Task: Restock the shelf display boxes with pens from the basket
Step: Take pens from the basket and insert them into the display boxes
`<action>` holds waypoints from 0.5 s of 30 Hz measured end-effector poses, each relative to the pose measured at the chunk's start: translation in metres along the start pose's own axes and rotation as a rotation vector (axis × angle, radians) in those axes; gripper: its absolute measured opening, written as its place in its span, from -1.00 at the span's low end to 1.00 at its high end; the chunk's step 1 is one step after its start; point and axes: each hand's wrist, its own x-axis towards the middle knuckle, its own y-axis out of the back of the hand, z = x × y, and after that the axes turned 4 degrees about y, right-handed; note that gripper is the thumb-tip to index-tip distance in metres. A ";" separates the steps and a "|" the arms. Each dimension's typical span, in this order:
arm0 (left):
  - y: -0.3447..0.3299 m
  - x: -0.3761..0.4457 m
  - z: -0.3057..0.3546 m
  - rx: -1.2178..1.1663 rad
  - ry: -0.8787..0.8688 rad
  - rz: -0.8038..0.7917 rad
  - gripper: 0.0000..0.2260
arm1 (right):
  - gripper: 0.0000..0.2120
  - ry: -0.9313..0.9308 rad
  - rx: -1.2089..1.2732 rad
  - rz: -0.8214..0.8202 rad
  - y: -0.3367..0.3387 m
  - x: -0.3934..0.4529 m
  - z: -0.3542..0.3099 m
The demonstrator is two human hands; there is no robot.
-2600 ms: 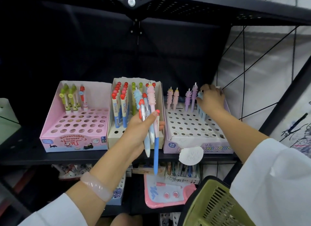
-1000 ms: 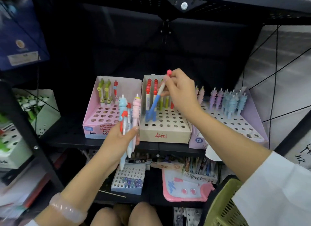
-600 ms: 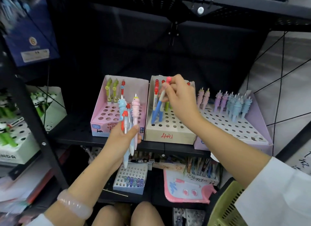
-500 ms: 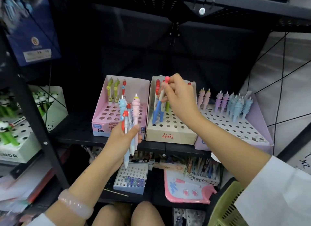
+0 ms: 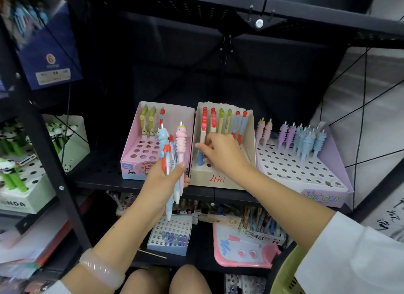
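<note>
My right hand [image 5: 220, 152] pinches a blue-barrelled pen [image 5: 200, 157] upright over a front hole of the beige display box [image 5: 220, 177], while my left hand [image 5: 162, 180], at its 9 o'clock, clasps the remaining pens [image 5: 173, 153] ready; green basket [image 5: 284, 274] at 5 o'clock.

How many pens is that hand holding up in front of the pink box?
4, I think, all bunched in the left hand: a blue unicorn pen, a red-clipped pen, a clear pen and a pink unicorn pen. Another could hide behind them.
</note>
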 end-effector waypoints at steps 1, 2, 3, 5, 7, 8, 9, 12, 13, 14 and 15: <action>-0.001 -0.001 0.001 0.000 -0.013 -0.007 -0.96 | -0.76 0.000 -0.001 0.051 0.001 -0.004 0.000; -0.002 -0.002 0.002 0.006 -0.024 -0.014 -0.96 | -0.77 -0.001 0.056 0.105 0.004 -0.007 0.000; -0.004 -0.002 0.003 0.017 -0.036 -0.018 -0.97 | -0.80 0.000 0.170 0.128 0.007 -0.011 -0.002; -0.010 -0.003 0.004 0.041 -0.061 -0.031 -0.96 | -0.88 0.015 0.421 0.061 0.013 -0.016 -0.009; -0.019 -0.005 0.005 0.050 -0.080 -0.046 -0.94 | -0.93 -0.017 0.553 -0.003 0.016 -0.020 -0.015; -0.023 -0.005 0.006 0.059 -0.087 -0.048 -0.94 | -0.94 -0.050 0.602 -0.006 0.019 -0.021 -0.014; -0.026 -0.005 0.006 0.070 -0.093 -0.049 -0.94 | -0.94 -0.080 0.640 -0.003 0.022 -0.022 -0.013; -0.037 -0.007 0.007 0.090 -0.103 -0.063 -0.92 | -0.94 -0.136 0.721 -0.022 0.033 -0.026 -0.003; -0.042 -0.007 0.007 0.092 -0.102 -0.071 -0.91 | -0.92 -0.158 0.759 -0.027 0.037 -0.028 0.001; -0.046 -0.007 0.008 0.080 -0.097 -0.085 -0.88 | -0.91 -0.187 0.805 -0.025 0.041 -0.029 0.006; -0.052 -0.008 0.010 0.058 -0.084 -0.102 -0.86 | -0.90 -0.221 0.856 -0.014 0.045 -0.029 0.012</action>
